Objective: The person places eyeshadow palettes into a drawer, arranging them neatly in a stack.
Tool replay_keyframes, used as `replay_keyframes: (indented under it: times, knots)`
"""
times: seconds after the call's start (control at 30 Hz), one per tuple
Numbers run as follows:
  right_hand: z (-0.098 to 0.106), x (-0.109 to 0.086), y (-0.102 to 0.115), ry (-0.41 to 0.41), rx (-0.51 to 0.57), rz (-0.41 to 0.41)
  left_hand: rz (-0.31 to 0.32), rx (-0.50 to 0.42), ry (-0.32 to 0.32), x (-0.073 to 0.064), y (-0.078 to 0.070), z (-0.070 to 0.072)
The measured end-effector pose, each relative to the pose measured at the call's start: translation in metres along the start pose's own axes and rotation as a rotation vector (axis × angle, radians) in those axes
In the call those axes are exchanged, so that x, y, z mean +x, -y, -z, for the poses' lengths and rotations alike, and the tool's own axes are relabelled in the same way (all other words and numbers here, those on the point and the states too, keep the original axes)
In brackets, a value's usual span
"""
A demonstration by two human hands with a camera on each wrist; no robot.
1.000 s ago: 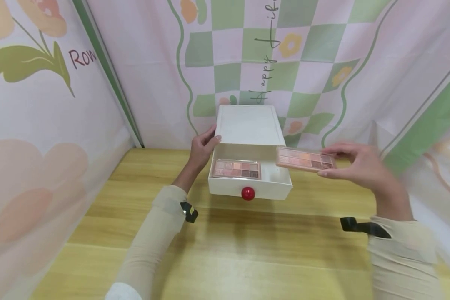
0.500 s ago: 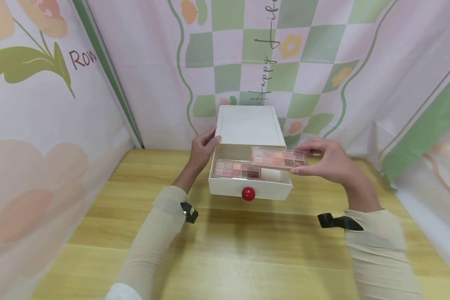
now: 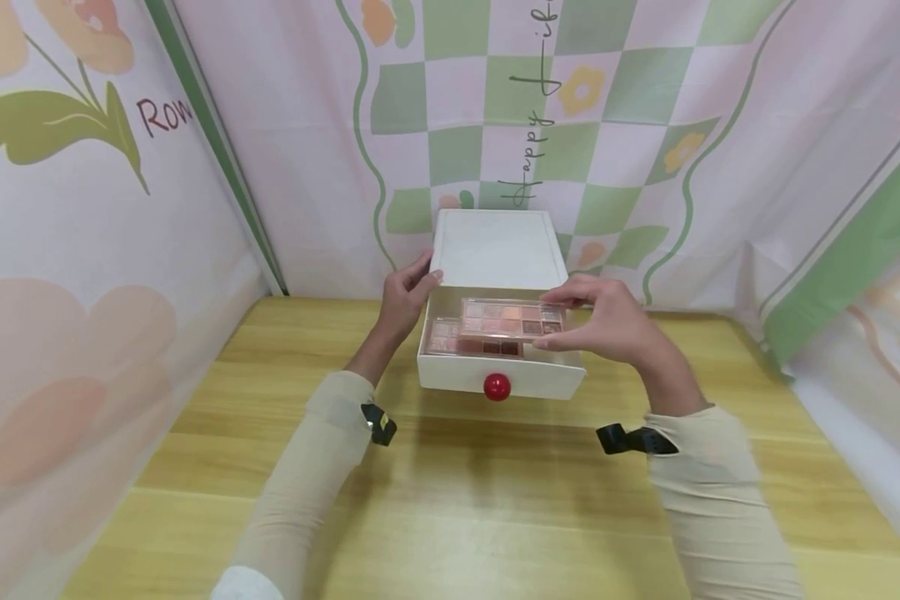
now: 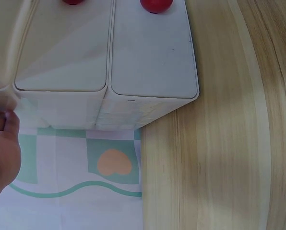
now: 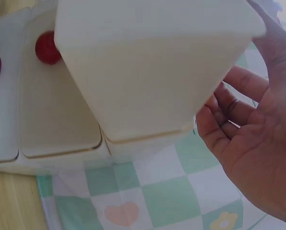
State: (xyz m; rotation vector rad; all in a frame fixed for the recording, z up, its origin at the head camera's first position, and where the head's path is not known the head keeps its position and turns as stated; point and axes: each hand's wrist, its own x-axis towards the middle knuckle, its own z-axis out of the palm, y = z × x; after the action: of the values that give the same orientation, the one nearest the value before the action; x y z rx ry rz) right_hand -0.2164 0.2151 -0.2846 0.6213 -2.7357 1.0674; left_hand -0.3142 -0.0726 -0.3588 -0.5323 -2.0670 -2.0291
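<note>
A white drawer cabinet [image 3: 498, 248] stands by the back curtain, its top drawer [image 3: 461, 372] with a red knob [image 3: 497, 387] pulled out. My left hand [image 3: 405, 300] holds the cabinet's left side, thumb at the top front edge. Over the drawer, my right hand [image 3: 607, 321] pinches the right end of an eyeshadow palette [image 3: 504, 318] between thumb and fingers. A second eyeshadow palette [image 3: 442, 336] lies in the drawer's left part, partly covered by the held one. In the right wrist view the drawer's underside hides the palettes and the fingertips of my right hand [image 5: 258, 129].
Below the pulled-out drawer, two shut drawers with red knobs show in the left wrist view: a middle drawer [image 4: 66, 48] and a bottom drawer [image 4: 152, 52]. The cabinet stands on a wooden table [image 3: 495, 517]. Patterned curtains [image 3: 300, 150] hang close behind and at both sides.
My right hand has carried the held palette leftward, from the drawer's right edge to over its middle, where it overlaps the lying palette. My left hand stays on the cabinet.
</note>
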Motion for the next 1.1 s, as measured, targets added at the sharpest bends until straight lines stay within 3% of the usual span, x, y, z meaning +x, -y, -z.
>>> replay_keyframes:
  times: [0.5, 1.1]
  knots:
    - [-0.026, 0.015, 0.013, 0.065, 0.004, -0.004, -0.005, 0.011, 0.001, 0.001, 0.002, 0.001]
    - [-0.038, 0.021, 0.020, 0.143, -0.166, -0.004, -0.002, 0.014, 0.012, 0.001, 0.001, 0.001]
